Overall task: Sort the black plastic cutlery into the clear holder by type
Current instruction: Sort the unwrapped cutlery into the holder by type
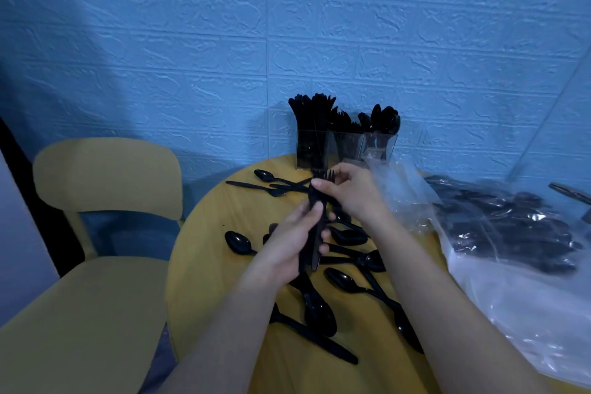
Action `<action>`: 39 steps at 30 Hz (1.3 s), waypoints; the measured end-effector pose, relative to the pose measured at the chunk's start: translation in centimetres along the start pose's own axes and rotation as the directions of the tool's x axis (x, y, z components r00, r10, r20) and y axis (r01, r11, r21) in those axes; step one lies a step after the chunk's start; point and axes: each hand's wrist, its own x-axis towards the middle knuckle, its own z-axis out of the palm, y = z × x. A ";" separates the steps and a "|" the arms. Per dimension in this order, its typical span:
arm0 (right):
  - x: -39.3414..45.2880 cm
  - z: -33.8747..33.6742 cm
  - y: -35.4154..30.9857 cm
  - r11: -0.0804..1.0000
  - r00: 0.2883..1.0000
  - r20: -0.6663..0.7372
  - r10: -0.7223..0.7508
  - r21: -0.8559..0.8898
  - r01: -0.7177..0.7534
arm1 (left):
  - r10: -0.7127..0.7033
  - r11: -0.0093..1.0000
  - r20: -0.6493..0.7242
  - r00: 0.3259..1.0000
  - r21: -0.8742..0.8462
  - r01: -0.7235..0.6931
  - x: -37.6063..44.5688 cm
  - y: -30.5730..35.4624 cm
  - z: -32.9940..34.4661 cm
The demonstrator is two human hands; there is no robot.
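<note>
Both forearms reach up from 6 o'clock over the round yellow table [204, 253] and meet just above its middle. The left hand [287, 240] comes in from 7 o'clock, palm turned rightward, its fingers curled round the handle end of a bundle of black forks [315, 221], with the thumb laid along the near side. The right hand [348, 192] comes in from 5 o'clock, wrist bent leftward, and its fingertips pinch the same bundle near the tine end, which points toward 12 o'clock. The bundle stands almost upright in the view and is held clear of the tabletop.

The clear holder [347, 145] stands at 12 o'clock from the hands, at the far edge of the table against the blue textured wall [192, 41]. It shows 3 compartments: the left one is packed with tall black pieces, the middle with shorter ones, the right with spoons, bowls up.

Loose spoons [238, 242] and other black cutlery lie scattered on the table, at 9 o'clock, 11 o'clock and 6 o'clock from the hands. A clear plastic bag [511, 281] of more black cutlery lies at 3 o'clock. A yellow chair [105, 176] stands at 9 o'clock.
</note>
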 end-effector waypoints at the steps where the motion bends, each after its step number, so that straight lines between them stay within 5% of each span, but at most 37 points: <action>1: 0.1 0.0 0.1 0.999 1.000 -0.009 -0.006 -0.034 0.006 | 0.011 1.000 0.014 1.000 0.011 -0.011 0.0 -0.1 0.0; 5: 0.2 -1.7 0.2 0.989 0.994 0.009 0.109 0.103 -0.110 | 0.027 0.989 0.023 0.999 0.143 -0.030 0.2 -0.3 0.2; 10: 1.2 -5.3 0.1 0.939 0.941 0.338 0.017 0.319 -0.131 | 0.046 0.943 0.118 0.992 0.323 -0.083 1.9 2.1 2.4; 18: 6.3 -9.1 -1.7 0.966 0.996 0.073 -0.048 0.258 0.027 | 0.085 0.827 0.110 0.990 0.547 -0.132 8.0 5.5 5.2; 21: 8.8 -10.2 -1.6 0.980 0.988 -0.147 -0.037 0.189 0.064 | 0.234 0.606 0.082 0.969 0.767 -0.211 10.9 6.3 4.7; 26: 12.8 -11.7 -2.2 0.980 0.854 -0.509 -0.108 0.088 0.176 | 0.364 0.184 0.140 0.921 0.958 -0.219 15.8 6.5 3.6; 29: 14.7 -11.3 -2.7 0.961 0.793 -0.586 -0.166 0.083 0.263 | 0.368 -0.226 0.271 0.890 0.954 -0.197 17.7 6.6 3.3; 32: 16.4 -10.5 -2.7 0.949 0.791 -0.563 -0.242 0.034 0.314 | 0.295 -0.486 0.322 0.899 0.861 -0.149 18.6 6.3 3.2; 39: 19.0 -8.1 -1.2 0.947 0.902 -0.290 -0.319 -0.137 0.291 | 0.304 -0.593 0.328 0.894 0.800 -0.091 19.6 6.1 2.8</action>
